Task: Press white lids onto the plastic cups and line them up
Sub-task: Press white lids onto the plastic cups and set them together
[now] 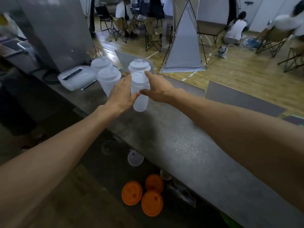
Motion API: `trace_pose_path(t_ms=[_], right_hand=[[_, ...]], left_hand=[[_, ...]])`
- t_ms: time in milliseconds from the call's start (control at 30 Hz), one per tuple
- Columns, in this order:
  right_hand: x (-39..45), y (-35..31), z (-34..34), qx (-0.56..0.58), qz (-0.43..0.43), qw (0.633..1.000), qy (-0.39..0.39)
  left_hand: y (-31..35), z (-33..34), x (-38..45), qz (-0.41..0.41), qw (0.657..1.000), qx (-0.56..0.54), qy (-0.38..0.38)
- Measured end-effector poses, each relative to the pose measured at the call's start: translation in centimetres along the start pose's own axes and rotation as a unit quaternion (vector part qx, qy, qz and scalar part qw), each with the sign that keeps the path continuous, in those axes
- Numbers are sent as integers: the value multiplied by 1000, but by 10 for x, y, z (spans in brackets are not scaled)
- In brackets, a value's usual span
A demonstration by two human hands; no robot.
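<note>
A frosted plastic cup [139, 97] with a white lid stands on the grey counter [189, 145]. My left hand [121, 94] holds its left side, thumb across the front. My right hand [158, 89] holds its right side, with the index finger up at the lid's rim. Directly behind it stands another lidded cup [139, 65]. Two more lidded cups stand to the left, one nearer [108, 78] and one behind it [101, 63].
Three orange lids [131, 193] and a clear lid [135, 157] lie on the lower surface below the counter's near edge. A white plastic container [75, 78] lies at the back left. Folding chairs, a grey stand and seated people fill the floor beyond.
</note>
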State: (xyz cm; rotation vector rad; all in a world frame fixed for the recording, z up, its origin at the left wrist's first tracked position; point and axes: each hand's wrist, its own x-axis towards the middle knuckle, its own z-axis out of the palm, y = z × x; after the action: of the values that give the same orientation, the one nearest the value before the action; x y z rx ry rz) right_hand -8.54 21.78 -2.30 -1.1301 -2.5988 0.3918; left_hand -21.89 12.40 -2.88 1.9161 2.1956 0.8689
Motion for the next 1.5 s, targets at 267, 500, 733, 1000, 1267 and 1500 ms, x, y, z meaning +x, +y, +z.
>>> trace_pose_path(t_ms=[267, 500, 733, 1000, 1267, 1500], right_hand=[[-125, 45, -57, 19, -13, 998, 51], [-316, 121, -117, 48, 76, 995, 43], [-474, 166, -160, 55, 139, 980, 132], [-551, 193, -155, 3, 246, 961, 124], [-561, 199, -158, -127, 243, 957, 97], [-560, 194, -148, -130, 245, 953, 119]], left_hand=[[81, 16, -38, 97, 993, -63, -21], [218, 78, -85, 256, 953, -82, -143], [354, 147, -141, 366, 886, -172, -226], [408, 191, -181, 426, 868, -162, -195], [408, 199, -195, 453, 874, -111, -134], [412, 206, -204, 435, 887, -122, -100]])
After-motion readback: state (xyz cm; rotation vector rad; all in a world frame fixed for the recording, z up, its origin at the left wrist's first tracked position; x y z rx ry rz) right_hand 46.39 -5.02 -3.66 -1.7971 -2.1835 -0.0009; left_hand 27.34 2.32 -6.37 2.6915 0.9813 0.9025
